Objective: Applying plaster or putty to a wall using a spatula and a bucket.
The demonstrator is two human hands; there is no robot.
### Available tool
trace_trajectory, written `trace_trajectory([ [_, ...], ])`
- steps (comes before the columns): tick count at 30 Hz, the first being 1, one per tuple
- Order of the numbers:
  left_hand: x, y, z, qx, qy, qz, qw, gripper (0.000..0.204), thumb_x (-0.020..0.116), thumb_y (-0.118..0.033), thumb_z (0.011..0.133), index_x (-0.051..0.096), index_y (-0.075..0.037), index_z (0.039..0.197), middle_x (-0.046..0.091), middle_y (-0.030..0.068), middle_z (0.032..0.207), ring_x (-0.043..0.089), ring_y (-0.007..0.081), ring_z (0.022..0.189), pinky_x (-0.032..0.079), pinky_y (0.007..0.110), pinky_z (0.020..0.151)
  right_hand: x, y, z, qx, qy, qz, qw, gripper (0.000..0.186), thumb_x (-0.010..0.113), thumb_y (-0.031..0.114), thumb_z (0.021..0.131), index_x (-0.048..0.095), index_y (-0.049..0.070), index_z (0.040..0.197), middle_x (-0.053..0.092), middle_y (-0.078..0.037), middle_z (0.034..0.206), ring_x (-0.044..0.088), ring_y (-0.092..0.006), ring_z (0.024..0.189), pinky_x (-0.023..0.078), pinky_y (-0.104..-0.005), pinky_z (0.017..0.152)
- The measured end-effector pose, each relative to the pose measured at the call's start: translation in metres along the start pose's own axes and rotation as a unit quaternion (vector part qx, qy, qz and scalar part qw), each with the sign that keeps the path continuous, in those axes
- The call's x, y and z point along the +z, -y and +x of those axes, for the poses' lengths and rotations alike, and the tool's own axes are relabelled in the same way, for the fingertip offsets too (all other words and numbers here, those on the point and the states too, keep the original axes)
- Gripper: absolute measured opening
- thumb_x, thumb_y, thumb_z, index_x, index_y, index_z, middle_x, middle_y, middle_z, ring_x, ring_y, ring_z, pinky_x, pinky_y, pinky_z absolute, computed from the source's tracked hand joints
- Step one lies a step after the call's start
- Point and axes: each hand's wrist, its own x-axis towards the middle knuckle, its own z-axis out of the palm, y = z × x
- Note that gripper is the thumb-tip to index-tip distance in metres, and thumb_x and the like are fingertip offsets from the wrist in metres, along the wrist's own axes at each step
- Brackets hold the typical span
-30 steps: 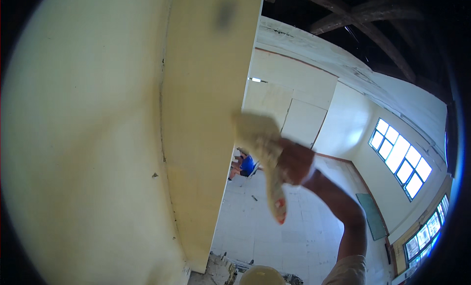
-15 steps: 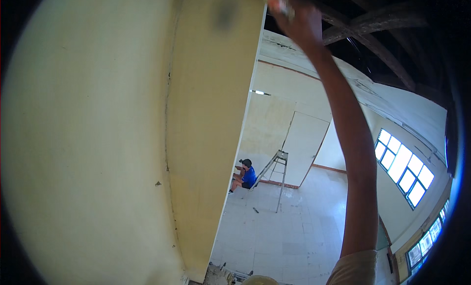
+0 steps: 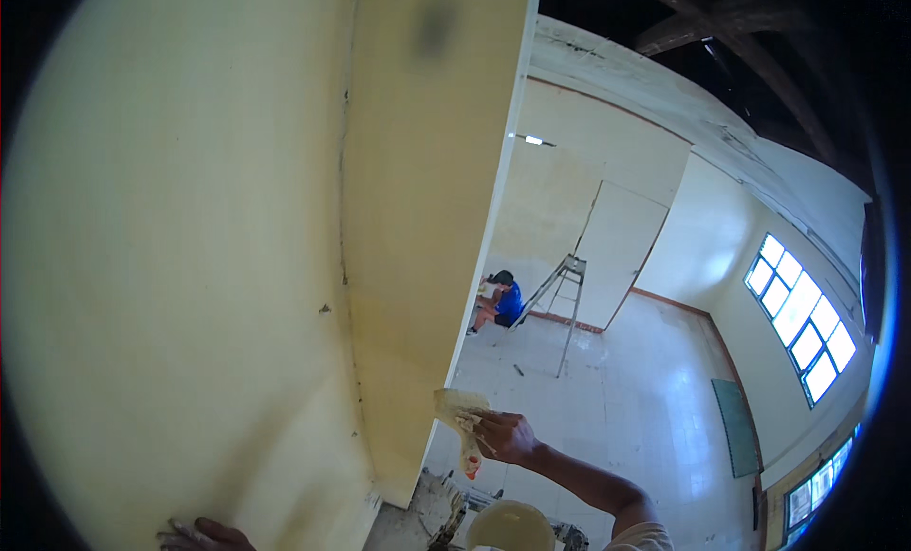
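Observation:
My right hand (image 3: 503,437) grips a putty-smeared cream scraper (image 3: 458,402) with a red-marked end, at the lower part of the white edge of a yellowish panel (image 3: 418,219). My left hand (image 3: 204,537) shows at the lower left edge with fingers apart, against the pale wall (image 3: 190,295); its palm is partly out of frame. A cracked seam runs vertically between wall and panel, with small dark chips beside it. Below my right hand is a round cream container (image 3: 510,524).
A person in blue (image 3: 508,302) sits low beside an aluminium stepladder (image 3: 574,266) across the tiled floor (image 3: 626,390). Dark roof beams (image 3: 740,48) show overhead. A green board (image 3: 735,428) leans under windows (image 3: 799,318) at right, and dirty grey clutter (image 3: 436,504) lies below the panel.
My right hand with the scraper rose to the panel's top edge half a second ago and is now low along that edge. My left hand has entered at the lower left.

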Motion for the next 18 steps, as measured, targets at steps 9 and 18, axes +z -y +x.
trace_trajectory([
  [9, 0.008, 0.007, -0.014, 0.0, -0.032, -0.012, 0.999, 0.043, 0.036, -0.031, 0.084, 0.04, -0.005, 0.118, 0.031, 0.0147, 0.127, 0.023, 0.0328, 0.12, 0.01, 0.045, 0.097, -0.127, -0.038, 0.113, -0.014, -0.277, -0.172, 0.945, 0.032, 0.06, 0.013, 0.062, 0.059, 0.008, 0.093, 0.057, -0.004, 0.1, 0.057, -0.0193, 0.087, 0.049, -0.0277, 0.07],
  [18, 0.007, 0.0, -0.012, -0.041, 0.001, -0.009, 0.999, 0.047, 0.036, -0.036, 0.084, 0.041, -0.003, 0.118, 0.028, 0.0175, 0.128, 0.02, 0.0328, 0.121, 0.007, 0.047, 0.097, -0.018, -0.036, 0.044, -0.009, -0.156, -0.11, 0.982, 0.035, 0.053, 0.007, 0.064, 0.057, 0.011, 0.098, 0.051, -0.004, 0.11, 0.054, -0.0197, 0.093, 0.05, -0.0272, 0.064],
])
